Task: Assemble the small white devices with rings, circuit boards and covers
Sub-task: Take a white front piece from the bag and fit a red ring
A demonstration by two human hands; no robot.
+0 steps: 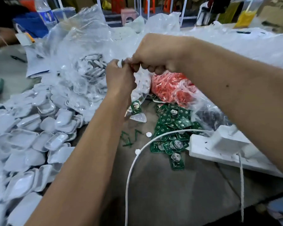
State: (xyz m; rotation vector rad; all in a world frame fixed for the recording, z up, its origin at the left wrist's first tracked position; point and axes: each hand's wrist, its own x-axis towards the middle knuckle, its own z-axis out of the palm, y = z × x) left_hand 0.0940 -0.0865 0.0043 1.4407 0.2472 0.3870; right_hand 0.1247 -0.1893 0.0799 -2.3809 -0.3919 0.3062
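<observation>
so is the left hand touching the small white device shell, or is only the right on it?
Touching. The head view shows the left hand pinching the small white device shell with its fingertips, the right hand meeting it at the red ring.

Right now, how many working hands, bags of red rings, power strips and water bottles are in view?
Working hands: 2, left hand pinching the small white device, right hand pinching a red ring
Bag of red rings: 1
Power strip: 1
Water bottle: 1
Total: 5

Both hands (pixel 129 69) pinching a white device (pixel 120 63) — red ring (pixel 132 68), above circuit boards (pixel 171 128)
</observation>
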